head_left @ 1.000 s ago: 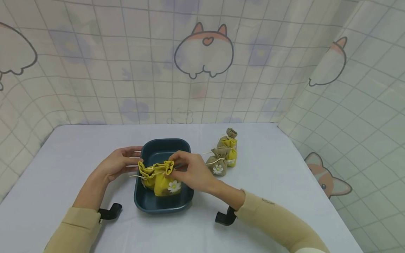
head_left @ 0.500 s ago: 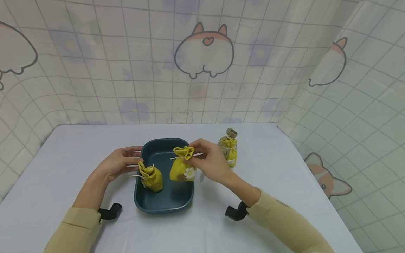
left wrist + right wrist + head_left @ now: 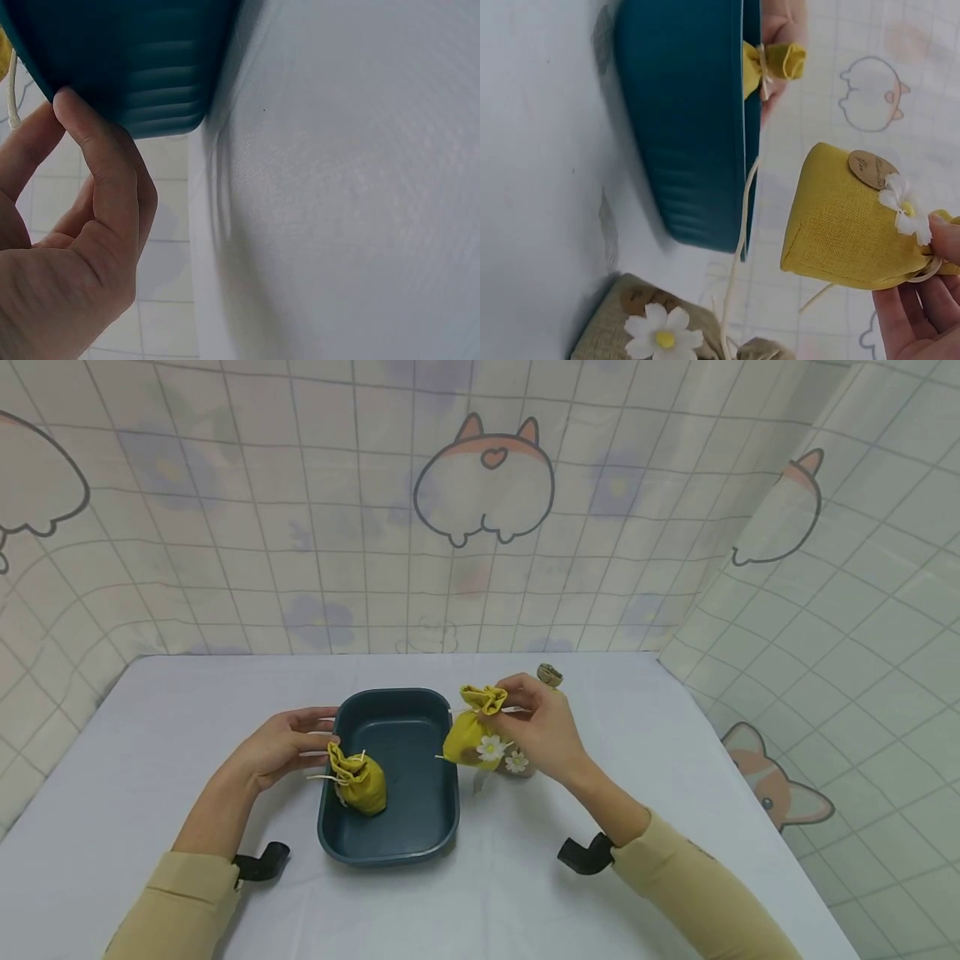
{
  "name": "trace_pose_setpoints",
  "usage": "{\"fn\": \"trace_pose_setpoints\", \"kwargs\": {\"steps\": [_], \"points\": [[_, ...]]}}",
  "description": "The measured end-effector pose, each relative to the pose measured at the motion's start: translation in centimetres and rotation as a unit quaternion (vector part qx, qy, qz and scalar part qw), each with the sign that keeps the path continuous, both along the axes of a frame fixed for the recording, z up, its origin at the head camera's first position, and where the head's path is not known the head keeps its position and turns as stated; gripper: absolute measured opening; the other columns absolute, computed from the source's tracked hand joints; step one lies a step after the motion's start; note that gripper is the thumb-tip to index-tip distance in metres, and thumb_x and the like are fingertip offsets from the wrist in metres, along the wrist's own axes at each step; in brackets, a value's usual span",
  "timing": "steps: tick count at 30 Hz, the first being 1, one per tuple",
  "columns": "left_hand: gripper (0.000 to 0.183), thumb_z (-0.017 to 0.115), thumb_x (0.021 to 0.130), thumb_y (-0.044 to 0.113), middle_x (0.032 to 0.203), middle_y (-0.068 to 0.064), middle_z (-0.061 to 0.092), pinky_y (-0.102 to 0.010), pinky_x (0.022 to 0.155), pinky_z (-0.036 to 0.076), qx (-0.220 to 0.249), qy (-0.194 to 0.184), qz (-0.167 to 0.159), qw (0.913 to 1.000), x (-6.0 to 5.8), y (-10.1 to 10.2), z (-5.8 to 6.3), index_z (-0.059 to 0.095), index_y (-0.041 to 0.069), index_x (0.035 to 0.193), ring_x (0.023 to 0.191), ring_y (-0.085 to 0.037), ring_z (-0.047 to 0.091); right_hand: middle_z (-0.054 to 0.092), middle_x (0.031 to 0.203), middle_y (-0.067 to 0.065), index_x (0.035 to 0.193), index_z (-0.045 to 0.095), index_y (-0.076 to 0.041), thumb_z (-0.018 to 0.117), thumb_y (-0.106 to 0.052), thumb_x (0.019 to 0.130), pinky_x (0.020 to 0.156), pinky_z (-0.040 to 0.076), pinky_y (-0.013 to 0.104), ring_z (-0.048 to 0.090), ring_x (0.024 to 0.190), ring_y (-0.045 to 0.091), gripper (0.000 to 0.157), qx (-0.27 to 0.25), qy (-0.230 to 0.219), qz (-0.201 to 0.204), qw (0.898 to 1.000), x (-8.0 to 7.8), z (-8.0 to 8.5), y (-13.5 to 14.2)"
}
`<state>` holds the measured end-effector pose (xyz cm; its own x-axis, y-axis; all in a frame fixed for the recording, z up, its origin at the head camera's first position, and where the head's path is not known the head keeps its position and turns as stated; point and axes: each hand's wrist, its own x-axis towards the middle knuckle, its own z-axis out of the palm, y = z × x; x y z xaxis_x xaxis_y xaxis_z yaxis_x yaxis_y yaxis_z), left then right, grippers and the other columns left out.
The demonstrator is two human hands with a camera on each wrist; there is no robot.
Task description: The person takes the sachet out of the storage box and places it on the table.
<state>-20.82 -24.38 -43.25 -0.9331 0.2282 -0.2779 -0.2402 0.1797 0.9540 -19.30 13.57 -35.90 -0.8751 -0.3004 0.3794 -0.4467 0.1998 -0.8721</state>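
Observation:
My right hand [image 3: 543, 731] pinches a yellow drawstring pouch [image 3: 463, 742] by its gathered neck, just off the right rim of a dark teal tray [image 3: 420, 827]. A white daisy and a round brown tag show on this pouch [image 3: 847, 217] in the right wrist view, where it hangs in the air. Inside the tray, against its left side, sits a second yellow pouch [image 3: 365, 787]. The fingers of my left hand [image 3: 277, 750] touch the tray's left rim; in the left wrist view a fingertip [image 3: 67, 105] rests on its outer wall.
Right of the tray stands a brown burlap pouch with a daisy [image 3: 660, 336], partly hidden behind the held pouch in the head view. Another brown pouch's top [image 3: 550, 674] shows behind my right hand. A white cloth covers the table [image 3: 675, 843].
My right hand has lifted the daisy pouch out of the tray and carried it right, past the rim toward the brown pouches. The left hand and tray have stayed still.

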Motion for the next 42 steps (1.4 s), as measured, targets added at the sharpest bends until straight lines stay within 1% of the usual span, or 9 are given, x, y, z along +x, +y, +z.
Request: {"fn": "trace_pose_setpoints", "kwargs": {"steps": [3, 7, 12, 19, 26, 31, 34, 40, 42], "points": [[0.069, 0.067, 0.099, 0.009, 0.153, -0.029, 0.039, -0.033, 0.09, 0.058, -0.003, 0.0, 0.0, 1.0, 0.0, 0.0, 0.0, 0.033, -0.001, 0.158, 0.112, -0.021, 0.064, 0.076, 0.105, 0.012, 0.107, 0.067, -0.001, 0.08, 0.003, 0.086, 0.083, 0.061, 0.033, 0.072, 0.097, 0.024, 0.024, 0.007, 0.005, -0.018, 1.0, -0.3, -0.2, 0.5], [0.069, 0.067, 0.099, 0.01, 0.153, -0.029, 0.04, -0.033, 0.09, 0.058, -0.004, 0.0, 0.002, 1.0, 0.0, 0.0, 0.0, 0.033, -0.001, 0.158, 0.112, -0.022, 0.064, 0.075, 0.104, 0.012, 0.107, 0.067, 0.0, 0.08, 0.003, 0.086, 0.084, 0.06, 0.032, 0.072, 0.097, 0.025, 0.025, 0.009, -0.004, -0.033, 0.999, -0.6, -0.6, 0.9], [0.068, 0.067, 0.1, 0.01, 0.152, -0.029, 0.041, -0.033, 0.09, 0.058, -0.004, 0.002, 0.003, 1.0, 0.0, 0.0, 0.1, 0.033, -0.001, 0.158, 0.112, -0.021, 0.064, 0.075, 0.103, 0.014, 0.108, 0.066, 0.002, 0.08, 0.003, 0.087, 0.084, 0.06, 0.032, 0.072, 0.097, 0.027, 0.025, 0.012, -0.012, -0.039, 0.999, -0.8, -1.3, 1.2], [0.069, 0.067, 0.1, 0.01, 0.152, -0.029, 0.041, -0.033, 0.09, 0.058, -0.001, 0.003, -0.003, 1.0, 0.1, 0.0, 0.1, 0.032, -0.002, 0.158, 0.116, -0.023, 0.062, 0.076, 0.102, 0.013, 0.106, 0.067, 0.0, 0.079, 0.004, 0.087, 0.083, 0.06, 0.032, 0.072, 0.095, 0.027, 0.023, 0.017, -0.016, -0.046, 0.999, -1.2, -2.2, 1.1], [0.069, 0.067, 0.1, 0.01, 0.153, -0.028, 0.041, -0.034, 0.091, 0.058, -0.001, 0.001, -0.004, 1.0, 0.0, 0.0, 0.1, 0.032, -0.001, 0.158, 0.121, -0.028, 0.06, 0.076, 0.101, 0.012, 0.106, 0.068, -0.002, 0.081, 0.002, 0.086, 0.081, 0.061, 0.031, 0.074, 0.091, 0.025, 0.024, 0.029, -0.008, -0.052, 0.998, -1.5, -3.2, 0.9], [0.069, 0.067, 0.1, 0.01, 0.152, -0.028, 0.041, -0.034, 0.091, 0.058, -0.004, 0.0, -0.002, 1.0, 0.0, -0.1, 0.1, 0.032, -0.001, 0.158, 0.118, -0.026, 0.062, 0.076, 0.102, 0.015, 0.107, 0.068, 0.002, 0.081, 0.004, 0.086, 0.078, 0.06, 0.028, 0.073, 0.09, 0.028, 0.026, 0.041, -0.001, -0.055, 0.998, -1.5, -3.9, 0.5], [0.07, 0.067, 0.1, 0.011, 0.152, -0.028, 0.042, -0.034, 0.091, 0.058, -0.004, 0.0, -0.001, 1.0, 0.0, 0.0, 0.3, 0.032, -0.001, 0.158, 0.114, -0.023, 0.064, 0.076, 0.1, 0.018, 0.107, 0.067, 0.006, 0.079, 0.008, 0.085, 0.076, 0.059, 0.028, 0.073, 0.088, 0.032, 0.025, 0.052, 0.01, -0.055, 0.997, -1.2, -3.8, 0.2], [0.069, 0.067, 0.1, 0.01, 0.152, -0.029, 0.041, -0.033, 0.09, 0.058, -0.005, 0.0, -0.001, 1.0, 0.1, 0.0, 0.4, 0.032, -0.002, 0.158, 0.108, -0.02, 0.067, 0.075, 0.097, 0.021, 0.102, 0.067, 0.009, 0.075, 0.012, 0.086, 0.077, 0.061, 0.037, 0.073, 0.086, 0.034, 0.019, 0.07, 0.02, -0.048, 0.996, 0.8, -1.4, -0.2], [0.069, 0.067, 0.1, 0.01, 0.152, -0.029, 0.042, -0.033, 0.09, 0.058, -0.006, 0.0, 0.0, 1.0, 0.1, 0.0, 0.3, 0.032, -0.002, 0.158, 0.107, -0.02, 0.067, 0.076, 0.097, 0.018, 0.102, 0.067, 0.006, 0.076, 0.01, 0.086, 0.077, 0.061, 0.036, 0.073, 0.086, 0.031, 0.019, 0.071, 0.017, -0.044, 0.996, 0.5, -1.9, 0.3]]}}
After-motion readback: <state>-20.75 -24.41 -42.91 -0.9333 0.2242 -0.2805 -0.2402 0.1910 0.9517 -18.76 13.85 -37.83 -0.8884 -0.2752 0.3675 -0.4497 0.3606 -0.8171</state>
